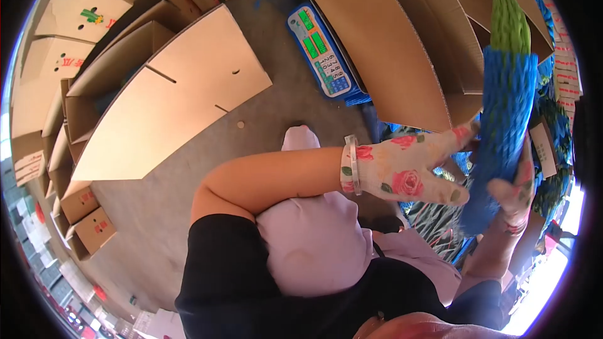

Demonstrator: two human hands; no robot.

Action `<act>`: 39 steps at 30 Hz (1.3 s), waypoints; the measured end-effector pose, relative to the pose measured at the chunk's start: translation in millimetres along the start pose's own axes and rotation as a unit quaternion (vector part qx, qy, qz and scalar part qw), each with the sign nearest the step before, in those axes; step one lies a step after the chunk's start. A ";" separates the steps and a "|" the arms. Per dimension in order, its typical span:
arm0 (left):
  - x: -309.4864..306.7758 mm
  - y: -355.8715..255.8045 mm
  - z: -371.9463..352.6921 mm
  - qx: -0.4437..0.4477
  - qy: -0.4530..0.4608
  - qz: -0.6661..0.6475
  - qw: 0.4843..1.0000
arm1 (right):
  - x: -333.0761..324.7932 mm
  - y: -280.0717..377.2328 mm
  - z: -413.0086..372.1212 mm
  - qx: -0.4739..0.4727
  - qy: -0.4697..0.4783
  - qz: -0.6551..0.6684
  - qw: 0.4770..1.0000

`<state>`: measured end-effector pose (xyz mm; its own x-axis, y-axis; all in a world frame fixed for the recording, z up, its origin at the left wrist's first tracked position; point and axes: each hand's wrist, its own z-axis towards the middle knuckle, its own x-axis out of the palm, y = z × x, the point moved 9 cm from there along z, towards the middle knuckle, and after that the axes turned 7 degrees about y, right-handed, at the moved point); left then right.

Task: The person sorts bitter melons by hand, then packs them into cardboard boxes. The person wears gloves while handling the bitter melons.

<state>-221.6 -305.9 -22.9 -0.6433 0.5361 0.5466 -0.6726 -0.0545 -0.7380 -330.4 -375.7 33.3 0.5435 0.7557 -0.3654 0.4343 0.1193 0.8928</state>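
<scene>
One hand, the right hand (pixel 515 193), was closed around the low part of a long green gourd (pixel 509 19), with one finger lying across the front. The left hand (pixel 402 172) was spread wide. Its fingertips and thumb touched the side of the blue foam net (pixel 505 107) that covered most of the gourd. It could not be told if that hand pinched the net or only rested on it. Both hands wore white gloves (pixel 377 179) with pink roses, and a clear bangle (pixel 352 164) sat on the left wrist.

The gourd stood nearly upright in the air, held up by the hands and resting on nothing. Only its green, ridged top poked out of the net.

It looked long, fairly stiff and probably not very heavy. Its skin could bruise easily. The net looked squishy and might slide along the gourd, so the best hold would be round the middle, over the net, with a gentle squeeze.

Below the hands was a grey floor (pixel 151 232). A blue scale (pixel 320 50) with green number windows lay on it, between big brown cardboard sheets (pixel 169 94) and more folded cardboard (pixel 389 44). Small cardboard boxes (pixel 94 229) stood along the floor's left edge.
</scene>
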 end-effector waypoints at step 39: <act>-22.5 135.1 -59.2 -0.355 0.138 0.118 0.917 | 43.4 -486.4 -112.5 0.449 -0.021 -0.380 0.808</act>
<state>-276.4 -275.5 -158.3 -0.5575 0.7777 0.2906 -0.0571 0.3133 -0.9479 -598.9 -328.5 -387.2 -0.1102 0.6596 -0.7435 0.9903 0.0092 -0.1386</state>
